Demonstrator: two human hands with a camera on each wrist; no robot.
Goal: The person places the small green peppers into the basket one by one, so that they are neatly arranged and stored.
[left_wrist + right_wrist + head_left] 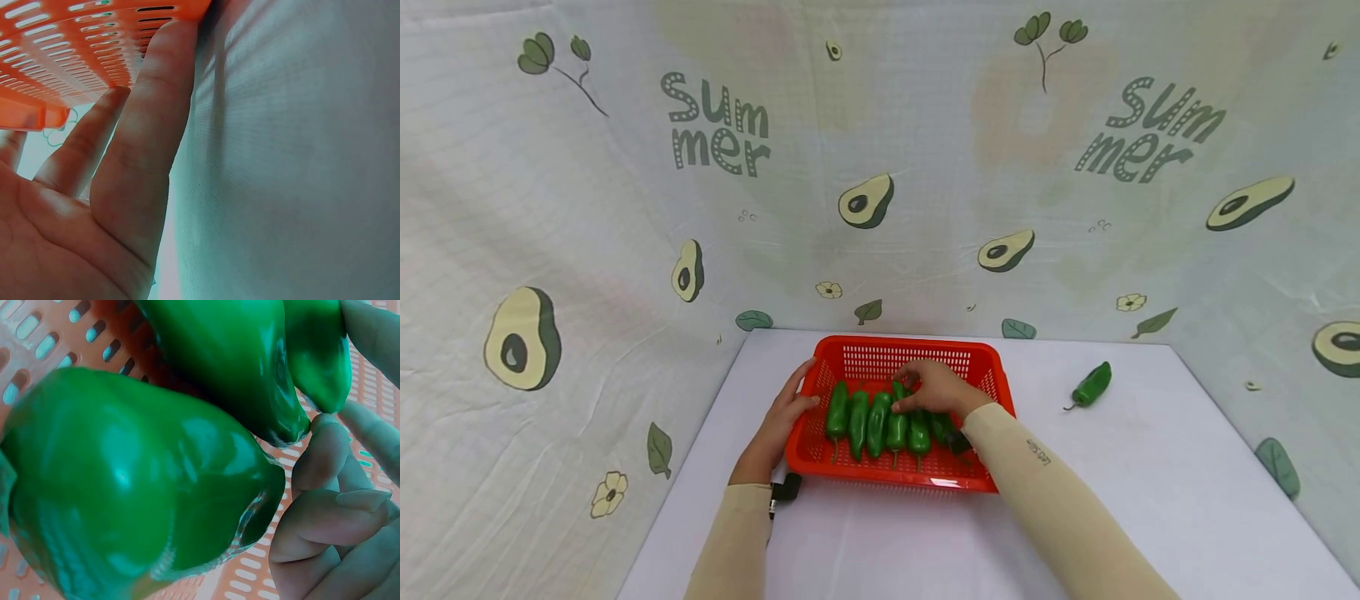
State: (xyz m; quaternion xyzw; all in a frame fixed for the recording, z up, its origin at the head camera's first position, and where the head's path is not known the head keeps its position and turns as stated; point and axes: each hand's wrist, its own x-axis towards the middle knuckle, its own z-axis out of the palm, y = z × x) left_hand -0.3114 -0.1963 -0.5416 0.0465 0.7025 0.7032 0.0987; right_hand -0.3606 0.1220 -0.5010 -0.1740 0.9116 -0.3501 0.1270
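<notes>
A row of several green peppers (857, 425) lies side by side in a red plastic basket (895, 477), stems mostly toward the person. My right hand (936, 389) reaches over the basket's right side, with thumb and fingers around the far end of a green pepper (897, 432) in the middle of the row. In the right wrist view, fingertips touch the end of a pepper (319, 356), while a larger pepper (137, 481) fills the foreground. At the basket's left side, my left hand (785, 417) rests with fairly straight fingers (150, 106) against the slotted wall.
One more green pepper (1092, 385) lies on the white table (1135, 475), right of the basket. A pale cloth (925, 167) printed with avocados and lettering hangs behind and on both sides. A black wrist device (787, 487) sits by the left cuff.
</notes>
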